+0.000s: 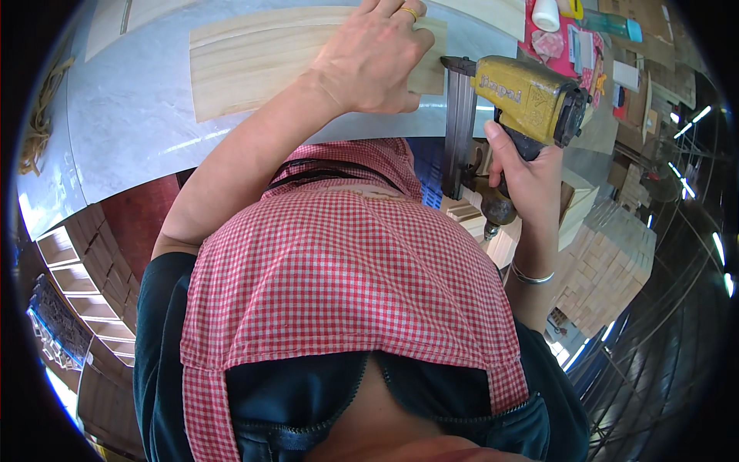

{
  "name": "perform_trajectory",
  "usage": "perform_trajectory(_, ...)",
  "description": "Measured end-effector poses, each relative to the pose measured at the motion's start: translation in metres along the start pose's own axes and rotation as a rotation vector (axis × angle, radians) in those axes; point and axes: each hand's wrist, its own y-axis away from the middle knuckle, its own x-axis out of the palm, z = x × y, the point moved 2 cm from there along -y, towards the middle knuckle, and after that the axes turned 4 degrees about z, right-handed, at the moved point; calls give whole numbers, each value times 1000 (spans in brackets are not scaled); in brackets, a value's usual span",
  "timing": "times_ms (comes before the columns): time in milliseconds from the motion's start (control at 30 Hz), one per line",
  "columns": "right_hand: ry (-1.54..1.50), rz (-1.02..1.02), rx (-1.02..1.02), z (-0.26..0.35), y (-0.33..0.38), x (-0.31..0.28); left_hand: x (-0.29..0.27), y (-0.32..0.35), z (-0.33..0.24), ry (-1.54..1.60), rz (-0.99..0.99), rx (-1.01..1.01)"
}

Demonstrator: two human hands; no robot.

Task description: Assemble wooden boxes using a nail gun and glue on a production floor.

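A pale wooden board lies on the grey-white tabletop in front of me. My left hand grips it near its right end; the fingertips reach past the top of the picture, and a ring shows on one finger. My right hand is wrapped round the handle of a yellow and black nail gun. The gun's nose is right by the board's right end; whether they touch I cannot tell. Its dark magazine points down toward me.
The tabletop ends close to my checked apron. Far right on it are a white bottle, a teal-capped bottle and pink cloth. Stacked wooden pieces stand low on the right, wooden boxes low on the left.
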Motion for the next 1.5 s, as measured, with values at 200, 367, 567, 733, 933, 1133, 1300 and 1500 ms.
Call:
perform_trajectory(200, 33, 57, 28, 11, -8, -8, 21, 8, 1, -255, -367, 56)
perform_trajectory(367, 106, 82, -32, 23, -24, -22, 9, 5, -4, -36, -189, -75)
perform_trajectory(567, 205, 119, -41, 31, -52, -25, 5, 4, -2, 44, -67, -105)
perform_trajectory(733, 222, 162, -91, 37, -61, -20, 7, 4, -1, 29, -68, -106)
perform_trajectory(933, 255, 175, -78, 38, -64, -24, 6, 3, -2, 30, -94, -96)
perform_trajectory(1133, 287, 163, -60, 38, -62, -24, 3, 4, -4, 9, -21, -108)
perform_trajectory(1300, 261, 141, -92, 37, -58, -23, -11, 36, 1, -86, -77, -138)
perform_trajectory(1500, 155, 39, -102, 16, -18, -40, -78, 133, 59, -258, 95, -361)
